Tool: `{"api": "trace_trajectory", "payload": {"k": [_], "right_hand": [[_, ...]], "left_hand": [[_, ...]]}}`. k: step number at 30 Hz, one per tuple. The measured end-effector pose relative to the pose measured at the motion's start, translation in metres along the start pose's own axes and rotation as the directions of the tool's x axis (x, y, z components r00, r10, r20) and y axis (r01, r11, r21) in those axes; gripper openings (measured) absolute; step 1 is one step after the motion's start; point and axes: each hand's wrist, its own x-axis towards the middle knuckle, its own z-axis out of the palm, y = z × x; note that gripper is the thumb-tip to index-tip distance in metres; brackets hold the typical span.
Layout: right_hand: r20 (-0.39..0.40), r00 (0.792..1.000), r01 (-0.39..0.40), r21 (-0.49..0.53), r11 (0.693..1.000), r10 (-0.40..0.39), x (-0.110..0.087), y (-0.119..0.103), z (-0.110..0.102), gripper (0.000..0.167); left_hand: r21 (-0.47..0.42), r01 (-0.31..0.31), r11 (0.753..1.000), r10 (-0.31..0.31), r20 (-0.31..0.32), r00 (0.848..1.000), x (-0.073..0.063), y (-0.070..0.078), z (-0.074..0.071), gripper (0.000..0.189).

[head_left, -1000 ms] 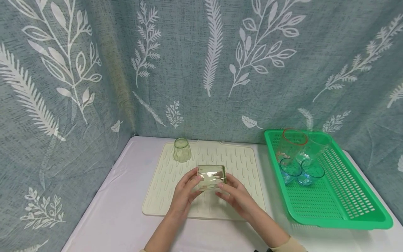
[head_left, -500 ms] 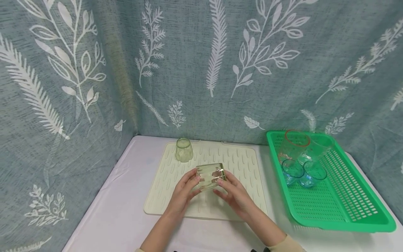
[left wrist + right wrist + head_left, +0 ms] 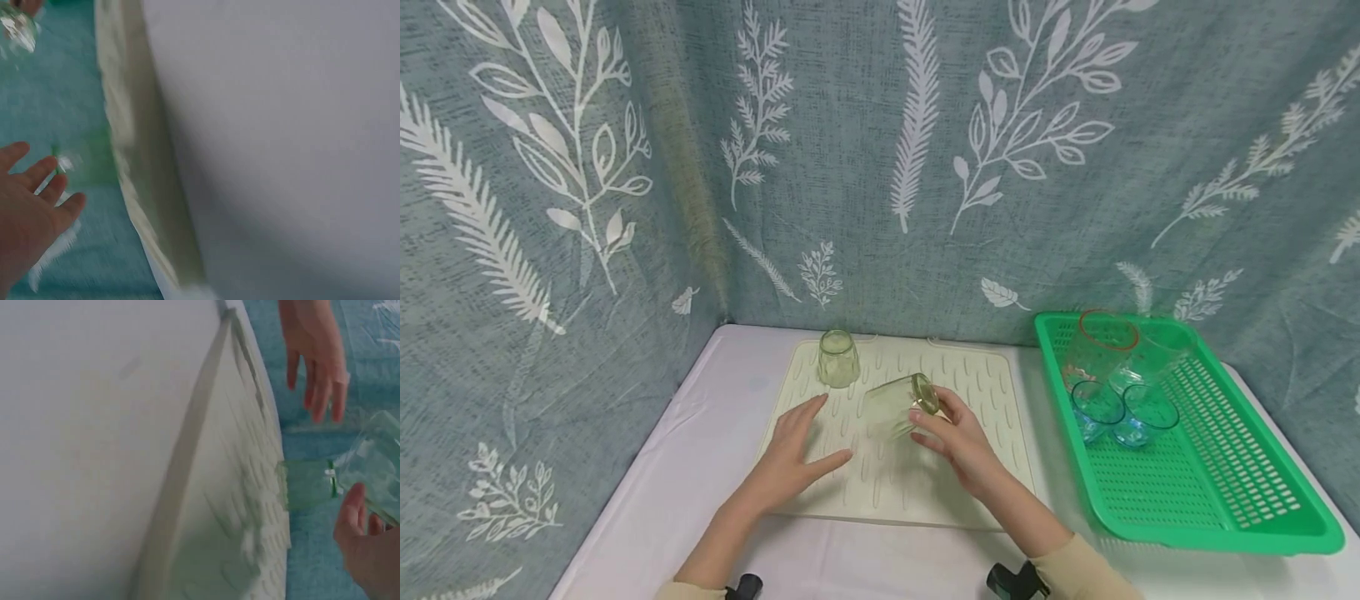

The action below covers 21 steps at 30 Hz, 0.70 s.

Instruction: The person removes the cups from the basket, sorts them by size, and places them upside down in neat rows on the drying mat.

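My right hand [image 3: 961,440] grips a pale green drinking glass [image 3: 891,407] near its thick end, holding it tilted above the cream drying mat [image 3: 955,500]. The thick end points up and to the right. My left hand [image 3: 790,462] hovers apart from it, over the mat's left part, thumb and fingers spread with nothing held. A second green glass [image 3: 838,360] stands at the mat's back left corner. In the right wrist view the held glass [image 3: 375,465] sits between thumb and fingers at the right edge. The left wrist view is blurred.
At the right lies a green plastic basket [image 3: 1217,533]. Inside are two blue-tinted glasses [image 3: 1097,404], a red-rimmed clear glass [image 3: 1093,350] and another clear glass [image 3: 1157,350]. A patterned curtain [image 3: 850,167] hangs behind the white tabletop [image 3: 647,517].
My left hand has let go of the glass and moved left and down, its fingers spreading. My right hand keeps the glass, now tilted with its thick end raised.
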Motion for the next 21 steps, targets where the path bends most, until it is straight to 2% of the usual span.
{"api": "trace_trajectory", "payload": {"k": [4, 6, 10, 15, 21], "right_hand": [[-0.043, 0.999, 0.008, -0.022, 1.0, -0.009, 0.011, -0.002, 0.0, 0.065], [-0.064, 0.998, 0.007, -0.045, 0.999, -0.01, 0.016, -0.002, 0.001, 0.061], [-0.116, 0.993, -0.008, -0.105, 0.994, -0.004, 0.026, -0.001, 0.001, 0.059], [-0.158, 0.987, -0.024, -0.163, 0.986, -0.002, 0.038, -0.001, 0.001, 0.063], [-0.179, 0.984, -0.029, -0.211, 0.977, -0.009, 0.052, -0.002, 0.001, 0.069]], "left_hand": [[0.152, -0.014, 0.988, 0.018, -0.024, 1.0, -0.001, -0.022, -0.012, 0.099], [0.193, 0.009, 0.981, -0.007, -0.012, 1.0, -0.002, -0.03, -0.017, 0.103], [0.226, 0.071, 0.972, -0.084, 0.049, 0.995, -0.003, -0.039, -0.023, 0.11], [0.248, 0.142, 0.958, -0.173, 0.112, 0.979, -0.002, -0.046, -0.025, 0.113], [0.243, 0.167, 0.956, -0.205, 0.144, 0.968, -0.002, -0.05, -0.025, 0.118]]}}
